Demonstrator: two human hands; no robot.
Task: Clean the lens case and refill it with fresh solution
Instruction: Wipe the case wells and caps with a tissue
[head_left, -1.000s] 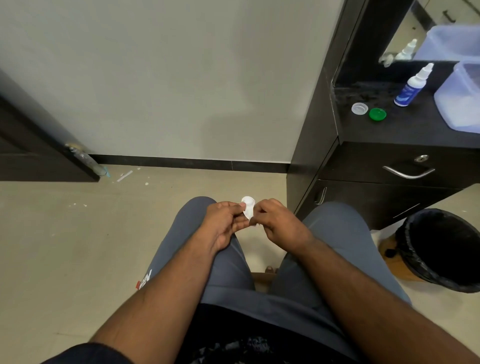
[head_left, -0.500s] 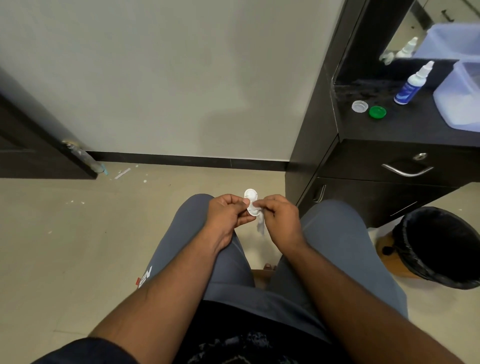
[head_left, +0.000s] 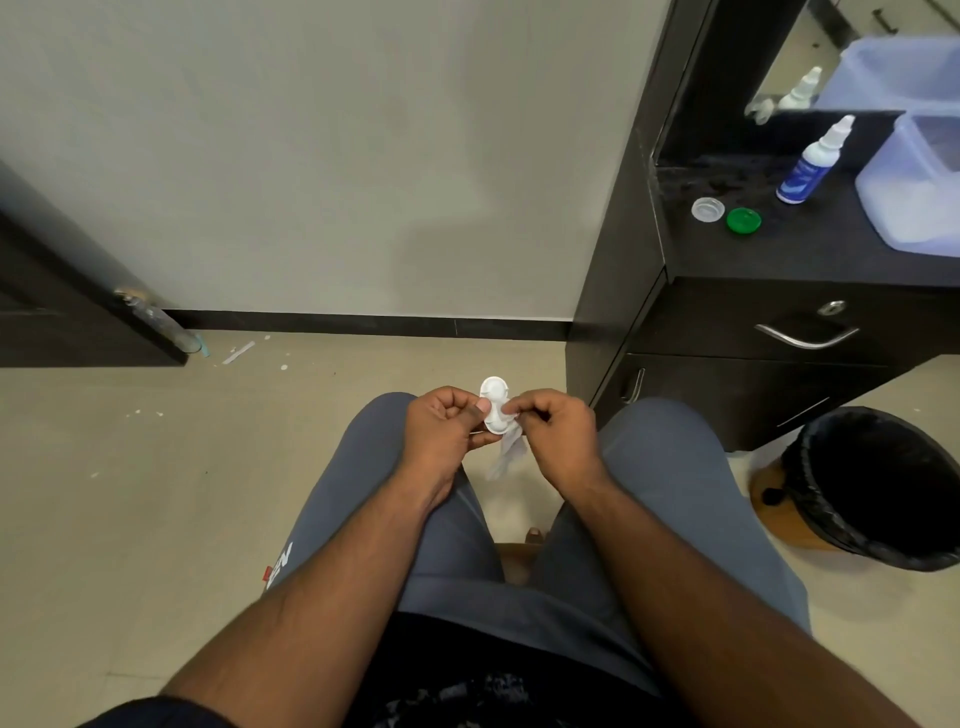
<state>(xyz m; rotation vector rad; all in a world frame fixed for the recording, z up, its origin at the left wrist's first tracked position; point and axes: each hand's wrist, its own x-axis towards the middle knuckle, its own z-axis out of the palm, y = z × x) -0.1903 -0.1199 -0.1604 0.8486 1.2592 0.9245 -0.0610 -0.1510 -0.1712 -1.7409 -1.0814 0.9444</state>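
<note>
At frame centre, the left hand (head_left: 441, 426) pinches the white lens case (head_left: 493, 404). The right hand (head_left: 558, 431) pinches a tissue (head_left: 506, 457) against it — 2 caps (head_left: 726, 214) lie upper right.

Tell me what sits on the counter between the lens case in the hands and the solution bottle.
Two loose caps, clear and green, lie on the counter short of the solution bottle. Both hands, left and right, hold the lens case.

white plastic lens case (head_left: 494, 405), matt black cabinet (head_left: 727, 260)
</note>
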